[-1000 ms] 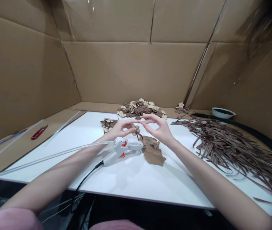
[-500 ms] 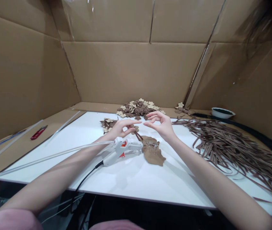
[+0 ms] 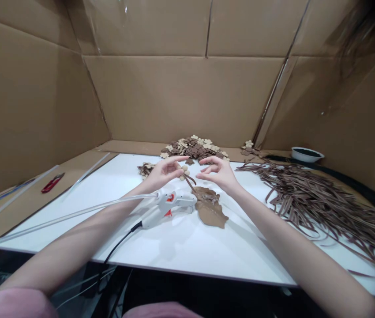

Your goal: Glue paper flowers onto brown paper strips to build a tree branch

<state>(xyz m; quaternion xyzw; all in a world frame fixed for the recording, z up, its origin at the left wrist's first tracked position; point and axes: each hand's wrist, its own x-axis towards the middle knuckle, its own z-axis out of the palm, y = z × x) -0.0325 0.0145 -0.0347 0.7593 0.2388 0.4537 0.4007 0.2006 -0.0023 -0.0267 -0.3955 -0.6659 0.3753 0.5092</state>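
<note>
My left hand (image 3: 165,171) holds a small cream flower (image 3: 185,172) by its edge, with brown strips (image 3: 190,183) hanging from it toward the lower right. My right hand (image 3: 219,173) is just to the right of the flower, its thumb and fingers apart and nothing between them. Below both hands lies a brown, leaf-shaped piece (image 3: 210,207) with a glossy patch on its upper part. A white glue gun (image 3: 166,205) with an orange trigger rests on the white board, left of the brown piece, its nozzle side near that piece.
Cream and brown flowers form a pile (image 3: 194,149) at the back, with a smaller pile (image 3: 146,168) behind my left hand. Brown strips (image 3: 306,194) spread over the right side, near a white bowl (image 3: 306,154). A red cutter (image 3: 53,183) lies at the left.
My left hand has risen slightly, lifting the flower and its strips, and the flower shows more fully. My right hand's thumb has lowered a little, away from the index finger.
</note>
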